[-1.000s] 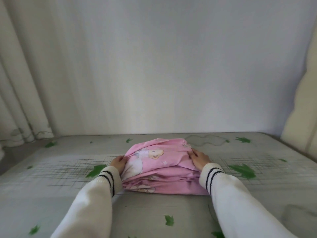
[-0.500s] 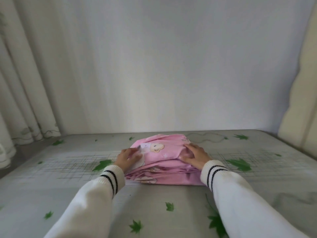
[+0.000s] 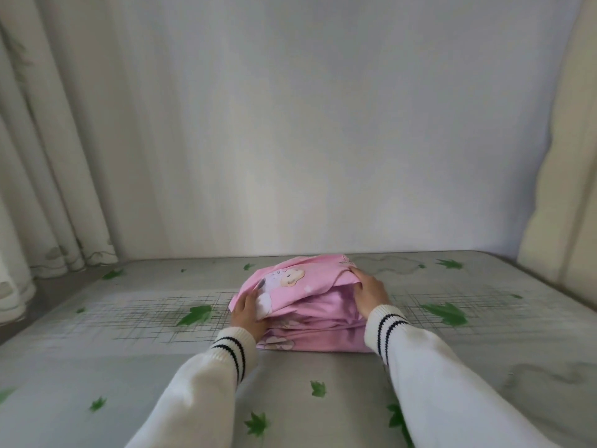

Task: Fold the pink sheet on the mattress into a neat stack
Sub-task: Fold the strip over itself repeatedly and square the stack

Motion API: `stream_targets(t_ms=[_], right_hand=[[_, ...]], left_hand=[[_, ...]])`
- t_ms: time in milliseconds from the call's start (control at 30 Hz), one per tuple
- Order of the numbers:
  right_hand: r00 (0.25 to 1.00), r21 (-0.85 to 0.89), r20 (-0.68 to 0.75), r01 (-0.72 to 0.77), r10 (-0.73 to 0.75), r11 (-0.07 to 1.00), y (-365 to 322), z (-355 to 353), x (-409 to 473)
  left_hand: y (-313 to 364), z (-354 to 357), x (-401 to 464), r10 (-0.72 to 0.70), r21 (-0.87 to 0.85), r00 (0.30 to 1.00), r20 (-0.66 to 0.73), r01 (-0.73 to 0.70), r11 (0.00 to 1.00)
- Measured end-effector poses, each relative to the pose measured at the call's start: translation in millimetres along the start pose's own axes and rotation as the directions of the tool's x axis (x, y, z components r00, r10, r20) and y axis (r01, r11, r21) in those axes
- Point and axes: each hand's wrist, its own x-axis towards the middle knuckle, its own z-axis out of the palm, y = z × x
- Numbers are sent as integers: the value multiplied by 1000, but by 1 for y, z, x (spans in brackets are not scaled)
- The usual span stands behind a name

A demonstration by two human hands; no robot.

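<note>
Here, at frame centre, your left hand (image 3: 248, 310) and right hand (image 3: 369, 291) each grasp the sheet (image 3: 311, 313) on the mattress (image 3: 135, 360); fingertips hidden in folds.

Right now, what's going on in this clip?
A person is folding a pink sheet on a leaf-print mattress. It is already a thick bundle. The left hand grips its left edge and the right hand grips the top layer on the right side. The top layer is still rumpled, not flat.
</note>
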Motion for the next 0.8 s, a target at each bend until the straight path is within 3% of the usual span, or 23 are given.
stream_targets(t_ms=[267, 400, 533, 667, 800], right_hand=[[996, 38, -91, 4, 0, 999, -1, -11, -4], [999, 20, -45, 2, -1, 1000, 7, -11, -12], [999, -118, -31, 8, -12, 993, 8, -13, -22], [999, -321, 11, 40, -38, 946, 2, -14, -24], [1000, -373, -10, 13, -18, 928, -4, -15, -20]], left_hand=[[9, -2, 1, -44, 6, 999, 19, 44, 999], [12, -10, -5, -4, -55, 990, 144, 12, 998], [12, -9, -2, -4, -99, 991, 137, 17, 995], [18, -8, -4, -8, 12, 990, 139, 6, 1000], [22, -7, 1, -18, 3, 997, 76, 18, 1000]])
